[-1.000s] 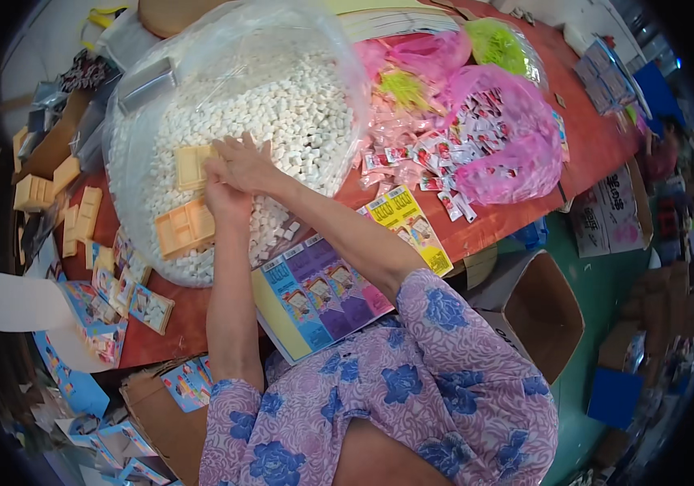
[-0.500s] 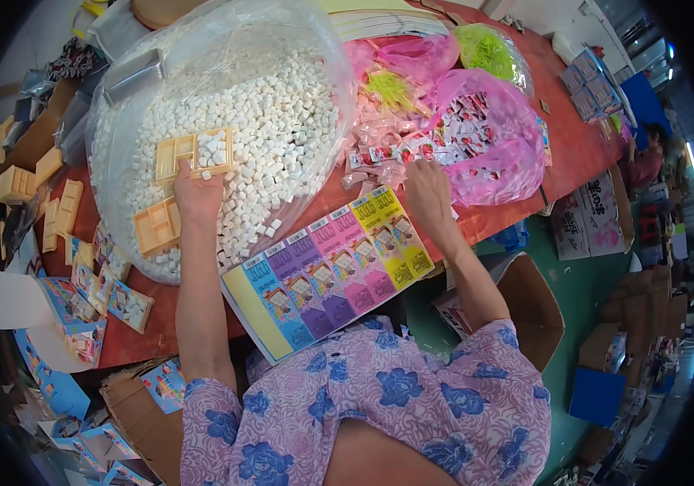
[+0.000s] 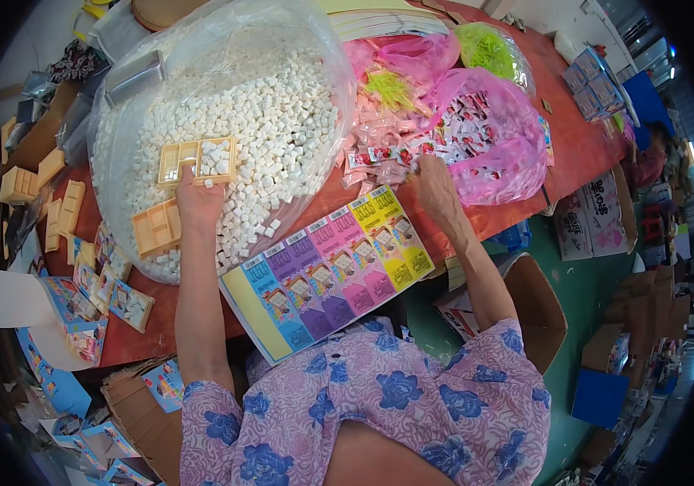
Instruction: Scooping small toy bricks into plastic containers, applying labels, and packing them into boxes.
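My left hand grips a cream plastic tray by its near edge, over a big clear bag of small white cubes that look like marshmallows. Several white cubes fill the tray's right compartment; its left part holds none. A second cream tray lies on the cubes beside my wrist. My right hand is at the near edge of the strawberry-printed sachets, fingers drawn together and pointing away from me. Whatever is between those fingertips is hidden.
A pink bag of sachets stands right of my right hand, with pink packets beside it. A colourful printed sheet lies at the table's near edge. Cream trays and filled packs sit at left. An open carton stands below right.
My right hand has shifted slightly right and nearer to me at the sachets. My left hand and its tray have moved a little nearer and to the right.
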A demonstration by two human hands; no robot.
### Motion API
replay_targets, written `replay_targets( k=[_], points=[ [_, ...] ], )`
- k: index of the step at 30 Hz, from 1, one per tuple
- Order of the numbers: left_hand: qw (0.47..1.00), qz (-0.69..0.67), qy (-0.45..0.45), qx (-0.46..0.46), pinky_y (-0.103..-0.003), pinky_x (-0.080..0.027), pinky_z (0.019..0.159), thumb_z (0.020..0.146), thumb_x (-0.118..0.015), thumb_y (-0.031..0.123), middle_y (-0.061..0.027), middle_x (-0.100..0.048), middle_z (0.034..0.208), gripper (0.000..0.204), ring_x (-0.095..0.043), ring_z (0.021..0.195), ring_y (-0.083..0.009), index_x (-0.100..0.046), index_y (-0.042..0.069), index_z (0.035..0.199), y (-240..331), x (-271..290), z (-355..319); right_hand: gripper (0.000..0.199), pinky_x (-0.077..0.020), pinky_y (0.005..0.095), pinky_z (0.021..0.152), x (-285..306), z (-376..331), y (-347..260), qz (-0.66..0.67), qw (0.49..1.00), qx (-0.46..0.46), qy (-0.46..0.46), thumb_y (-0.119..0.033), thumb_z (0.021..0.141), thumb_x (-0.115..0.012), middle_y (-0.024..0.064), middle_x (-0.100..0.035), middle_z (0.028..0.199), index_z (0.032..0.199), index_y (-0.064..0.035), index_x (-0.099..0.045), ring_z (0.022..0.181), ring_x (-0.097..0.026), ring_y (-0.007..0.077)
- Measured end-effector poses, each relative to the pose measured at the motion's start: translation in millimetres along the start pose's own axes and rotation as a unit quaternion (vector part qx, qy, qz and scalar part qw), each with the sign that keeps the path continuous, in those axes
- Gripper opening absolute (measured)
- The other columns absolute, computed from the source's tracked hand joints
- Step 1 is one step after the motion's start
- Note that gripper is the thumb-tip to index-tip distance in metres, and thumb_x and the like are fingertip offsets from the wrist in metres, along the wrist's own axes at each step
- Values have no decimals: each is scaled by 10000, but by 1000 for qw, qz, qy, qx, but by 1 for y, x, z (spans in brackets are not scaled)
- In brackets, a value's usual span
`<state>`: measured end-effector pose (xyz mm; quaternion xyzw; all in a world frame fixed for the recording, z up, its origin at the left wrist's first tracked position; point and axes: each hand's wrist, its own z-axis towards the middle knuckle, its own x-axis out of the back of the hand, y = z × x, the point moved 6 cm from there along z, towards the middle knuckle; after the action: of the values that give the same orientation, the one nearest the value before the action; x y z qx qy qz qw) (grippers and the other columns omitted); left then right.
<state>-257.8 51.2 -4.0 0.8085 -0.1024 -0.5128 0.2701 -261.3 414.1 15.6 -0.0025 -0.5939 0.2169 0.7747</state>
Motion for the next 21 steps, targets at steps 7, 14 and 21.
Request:
replay_targets(
  k=[7, 14, 21],
  points=[
    [1000, 17, -4, 22, -412, -342, 923, 903, -211, 263, -138, -403, 1185, 395, -399, 1104, -258, -301, 9, 1191, -2, -1, -2, 121, -372, 372, 612, -18, 2, -25, 20, 990, 141, -19, -60, 742, -413, 141, -471, 717, 840, -35, -480, 695, -461, 297],
    [999, 18, -7, 34, -414, -343, 921, 903, -217, 262, -139, -403, 1183, 393, -399, 1101, -259, -310, 5, 1186, -3, 2, -4, 64, -377, 363, 628, -13, 11, -22, 64, 972, 222, -30, -51, 728, -444, 129, -455, 704, 773, -26, -482, 701, -455, 292],
    [999, 43, 21, 17, -418, -341, 922, 902, -229, 261, -139, -405, 1180, 389, -403, 1096, -261, -315, 7, 1184, 1, -2, -9, 47, -369, 273, 521, 17, 16, -7, 208, 974, 78, 46, -18, 711, -504, 56, -483, 690, 756, -12, -516, 601, -459, 163]
  ],
)
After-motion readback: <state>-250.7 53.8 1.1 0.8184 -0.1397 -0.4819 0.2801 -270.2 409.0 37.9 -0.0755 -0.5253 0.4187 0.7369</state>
